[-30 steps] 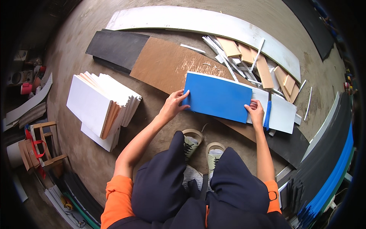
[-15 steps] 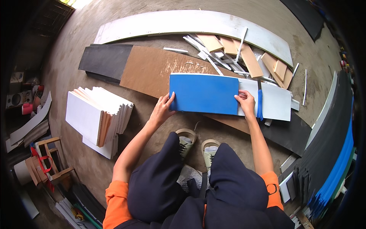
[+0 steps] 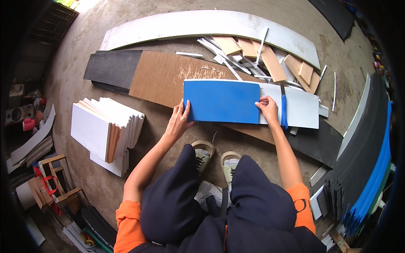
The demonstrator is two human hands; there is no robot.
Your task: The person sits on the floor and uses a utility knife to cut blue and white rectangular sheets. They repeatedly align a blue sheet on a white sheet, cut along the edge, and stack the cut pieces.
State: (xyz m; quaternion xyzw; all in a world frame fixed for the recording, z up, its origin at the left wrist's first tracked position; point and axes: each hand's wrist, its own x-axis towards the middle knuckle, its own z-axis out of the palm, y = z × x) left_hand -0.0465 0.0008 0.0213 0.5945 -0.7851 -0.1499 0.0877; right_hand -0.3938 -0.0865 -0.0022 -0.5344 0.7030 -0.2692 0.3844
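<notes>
A blue rectangular panel [image 3: 221,101] lies flat on a long brown board [image 3: 162,78], overlapping a white panel [image 3: 301,107] to its right. My left hand [image 3: 179,120] grips the blue panel's lower left corner. My right hand [image 3: 268,109] holds its right edge, fingers curled over it. A thin blue strip [image 3: 284,110] stands on the white panel just right of my right hand.
A stack of white panels [image 3: 105,133] stands on the concrete floor at left. A dark board [image 3: 112,67] and a long white curved sheet [image 3: 211,27] lie beyond. Wood offcuts [image 3: 270,59] sit behind; black and blue sheets [image 3: 367,160] lean at right. Crates clutter the lower left.
The blue panel was tilted and raised a second ago; it now lies level on the brown board, with both hands still at its edges.
</notes>
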